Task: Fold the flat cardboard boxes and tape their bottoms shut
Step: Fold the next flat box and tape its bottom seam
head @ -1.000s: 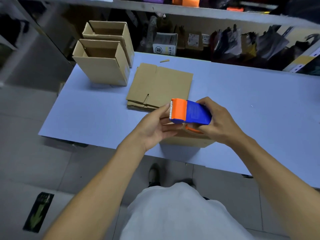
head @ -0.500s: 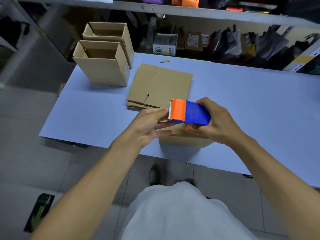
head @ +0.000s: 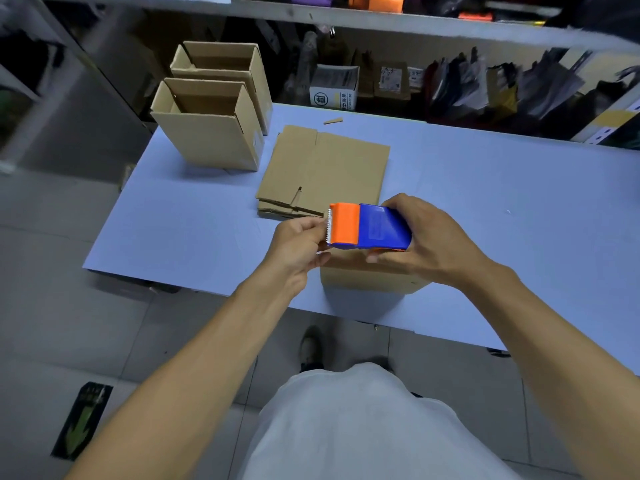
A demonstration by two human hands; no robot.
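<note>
Fingers on the right hand are wrapped around the blue body of the tape dispenser, thumb on the near side and the rest curled over the far edge, so that one's a solid grip. It's held up above the box that sits on the blue table right under both hands, near the front edge. Left hand is bunched up at the orange end, right by the toothed cutter, fingertips pinched together like they've got the tape end, though honestly I can't make out the tape itself, too small and see-through. Both forearms reach forward from the body and angle in toward each other, wrists pretty much level, and the hands nearly meet at the dispenser. Just beyond the fingers, a bit to the left, there's the stack of flat cardboard still lying unfolded. Further out past that and left are two folded boxes standing open-topped, one behind the other and touching. A little cardboard scrap lies on the table past the flat stack. Behind all of it are shelves stuffed with packaging, kinda blurry. Down below the hands you can see a grey shirt and a shoe on the tiled floor.
</note>
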